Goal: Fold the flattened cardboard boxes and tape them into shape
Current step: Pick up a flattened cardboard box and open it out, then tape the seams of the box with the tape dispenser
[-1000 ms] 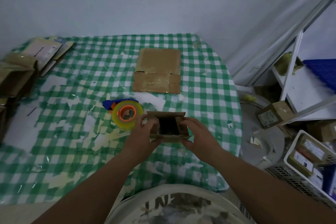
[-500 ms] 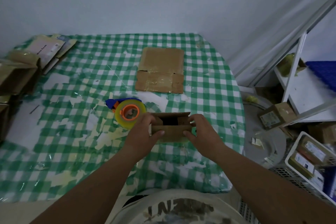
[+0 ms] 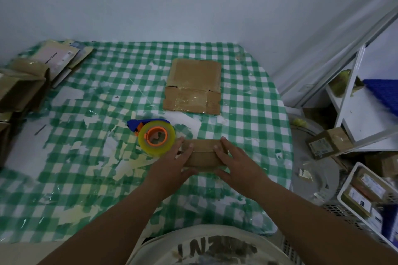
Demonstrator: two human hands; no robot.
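Supporting surface: checked tablecloth (image 3: 247, 101) under both hands.
Flattened box (image 3: 193, 86): well beyond the hands, lying flat.
Small cardboard box (image 3: 202, 155): between the 2 hands, flaps closed.
Tape dispenser (image 3: 156, 136): just beyond left hand (image 3: 173, 164).
Hands: left and right hand (image 3: 235, 163) grasp the box ends.

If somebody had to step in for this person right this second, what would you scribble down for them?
Left hand and right hand: both grip the small box at the near middle of the table, fingers pressing its top flaps closed.
Tape dispenser: just left of the box, nobody holding it.
Flattened cardboard box: lying farther back, untouched.
Done: small box folded up, flaps down.
Left: tape those flaps, then fold and tape the flat one.
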